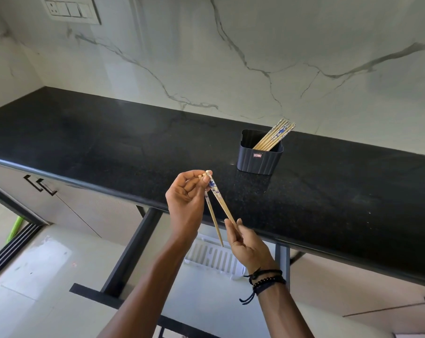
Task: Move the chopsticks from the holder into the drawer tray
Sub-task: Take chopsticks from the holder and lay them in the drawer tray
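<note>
The right hand (245, 245), nearest, pinches one thin tip while the left hand (188, 193) clamps the patterned tops of the two chopsticks (223, 206), probably to square them up over the white drawer tray (214, 261) below, with more bunched in the holder (259, 159) on the far table (109, 142).

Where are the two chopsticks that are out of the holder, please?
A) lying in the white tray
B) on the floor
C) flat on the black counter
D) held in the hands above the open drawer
D: the left hand grips the upper ends of the chopsticks and the right hand pinches one lower tip, above the white tray.
</note>
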